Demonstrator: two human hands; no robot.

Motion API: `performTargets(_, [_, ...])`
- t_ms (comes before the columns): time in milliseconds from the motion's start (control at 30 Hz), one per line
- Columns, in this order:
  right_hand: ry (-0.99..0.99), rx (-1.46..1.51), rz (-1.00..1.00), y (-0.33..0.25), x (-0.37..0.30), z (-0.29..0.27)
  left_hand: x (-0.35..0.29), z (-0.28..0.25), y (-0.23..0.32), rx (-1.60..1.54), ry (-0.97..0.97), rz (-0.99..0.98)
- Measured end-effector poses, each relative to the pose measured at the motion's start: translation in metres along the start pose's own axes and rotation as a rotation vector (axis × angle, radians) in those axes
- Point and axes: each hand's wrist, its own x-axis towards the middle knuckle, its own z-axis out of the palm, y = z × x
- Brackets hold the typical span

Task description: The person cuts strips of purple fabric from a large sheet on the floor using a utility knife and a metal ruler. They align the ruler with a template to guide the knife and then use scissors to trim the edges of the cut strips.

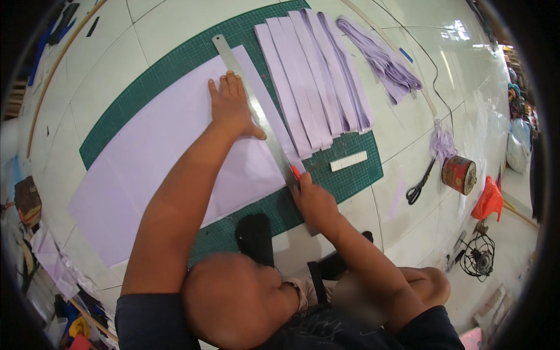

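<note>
The left hand (229, 111) is flat with its fingers spread, pressing on the cloth and the long metal ruler (256, 111) that lies across the green mat (356, 175). The right hand (317, 204) is curled tight around a small red cutter (296, 172), close by the ruler's edge, near the side of the mat by the person's body. I can't see the blade.

To cut well here, I think the left hand should push down hard so the ruler can't slip. Its thumb and fingers should keep away from the edge being cut. The cutter should lean gently on the ruler and go in one smooth line, with the mat under it.

The big cloth sheet (146, 157) is pale purple, smooth and mostly flat, with a few soft fold lines. It covers much of the mat and spills past the mat's left end onto the floor. A thin band of it peeks out on the ruler's right side.

Neat purple strips (312, 76) lie in rows on the right part of the mat, with a white block (348, 161) just below them. Off the mat to the right are a loose purple bundle (382, 61), black scissors (424, 181) and a red tin (459, 174).
</note>
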Motion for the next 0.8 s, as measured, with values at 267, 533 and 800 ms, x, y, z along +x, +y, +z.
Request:
performTargets(267, [-0.005,-0.101,0.022,0.064,-0.058,0.029,0.007,0.000,0.007,-0.054,-0.043,0.003])
performTargets(533, [0.142,-0.049,-0.110,0.018,-0.041,-0.025,0.003,0.004,-0.002,-0.071,-0.024,-0.010])
performTargets(800, [0.378,0.060,-0.339,-0.082,0.145,-0.054,0.005,0.002,0.002,-0.047,-0.049,-0.002])
